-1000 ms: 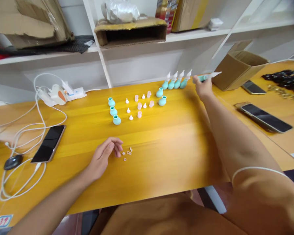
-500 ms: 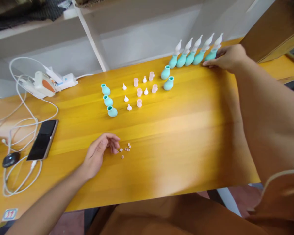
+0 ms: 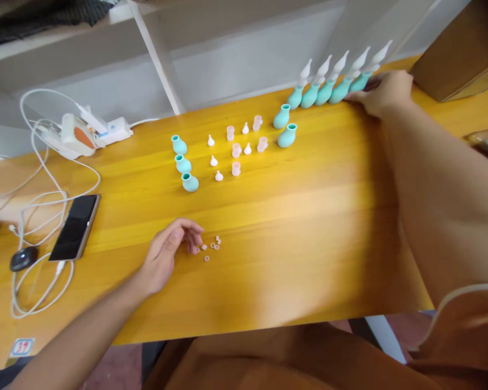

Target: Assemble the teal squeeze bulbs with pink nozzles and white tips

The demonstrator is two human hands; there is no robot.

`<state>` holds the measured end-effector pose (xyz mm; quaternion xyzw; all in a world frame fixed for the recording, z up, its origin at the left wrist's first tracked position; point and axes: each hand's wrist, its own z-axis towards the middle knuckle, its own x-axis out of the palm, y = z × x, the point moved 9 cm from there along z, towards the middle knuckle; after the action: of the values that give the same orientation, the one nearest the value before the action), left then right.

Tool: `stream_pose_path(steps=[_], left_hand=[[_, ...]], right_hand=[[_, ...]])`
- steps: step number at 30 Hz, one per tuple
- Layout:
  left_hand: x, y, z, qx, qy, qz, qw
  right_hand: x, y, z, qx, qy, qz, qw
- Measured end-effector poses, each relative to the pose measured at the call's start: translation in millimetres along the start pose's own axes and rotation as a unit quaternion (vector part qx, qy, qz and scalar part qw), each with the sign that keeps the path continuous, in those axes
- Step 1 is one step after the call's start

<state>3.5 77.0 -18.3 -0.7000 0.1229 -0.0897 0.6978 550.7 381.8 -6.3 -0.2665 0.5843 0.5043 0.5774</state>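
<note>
1. Reaching across the head view, the right hand [image 3: 386, 93] touches the rightmost of five upright teal bulbs with tapered white nozzles [image 3: 324, 93], lined up along the back of the yellow wooden surface [image 3: 296, 233]. Its fingers are partly hidden, so I cannot tell whether they are clamped on the bulb.
2. The left hand [image 3: 162, 254] rests near the front, holding nothing visible, fingers loosely curled and thumb apart, just beside several tiny pale-pink rings [image 3: 206, 258].
3. Those five nozzle-topped bulbs look finished, which I judge to be about half of the set.
4. Five teal bulbs with bare mouths [image 3: 190, 182] appear left to do: three at the left, two near the finished row.
5. Between these groups stand five translucent pink cups [image 3: 236, 168] and five small white cone-shaped pieces [image 3: 218, 176], all apparently unfitted.
6. A black phone [image 3: 75, 227] lies at the left beside white cables [image 3: 61, 197], well apart from the parts.
</note>
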Motion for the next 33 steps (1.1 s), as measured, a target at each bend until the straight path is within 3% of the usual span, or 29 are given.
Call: stream_pose_path(steps=[3, 9, 14, 17, 19, 22, 25, 26, 29, 33], left_hand=[[0.8, -1, 0, 0.0, 0.001, 0.002, 1.0], [1.0, 1, 1, -0.003, 0.0, 0.003, 1.0], [2.5, 1, -1, 0.002, 0.003, 0.01, 1.0], [6.2, 0, -2, 0.008, 0.014, 0.026, 1.0], [8.4, -1, -3, 0.008, 0.02, 0.044, 0.999], [9.3, -4, -4, 0.017, 0.024, 0.076, 0.997], [4.8, -11, -5, 0.038, 0.012, 0.104, 0.994], [2.9, -14, -5, 0.043, 0.006, 0.12, 0.992], [0.2, -24, -2, 0.067, -0.005, 0.216, 0.974], [5.2, -39, 1, 0.13, -0.011, 0.344, 0.93]], right_hand=[[1, -1, 5, 0.004, 0.005, 0.109, 0.994], [-6, -1, 2, 0.012, 0.004, 0.1, 0.995], [-15, -32, -26, 0.095, -0.031, 0.208, 0.973], [-34, -24, -54, 0.068, -0.081, 0.238, 0.965], [-48, 7, -81, -0.002, -0.085, 0.25, 0.965], [-59, 82, -143, -0.155, -0.035, 0.252, 0.955], [-61, 174, -231, -0.401, 0.026, 0.186, 0.897], [-58, 196, -256, -0.451, 0.039, 0.154, 0.878], [-44, 241, -298, -0.509, 0.028, 0.038, 0.859], [-24, 279, -313, -0.558, -0.01, -0.041, 0.829]])
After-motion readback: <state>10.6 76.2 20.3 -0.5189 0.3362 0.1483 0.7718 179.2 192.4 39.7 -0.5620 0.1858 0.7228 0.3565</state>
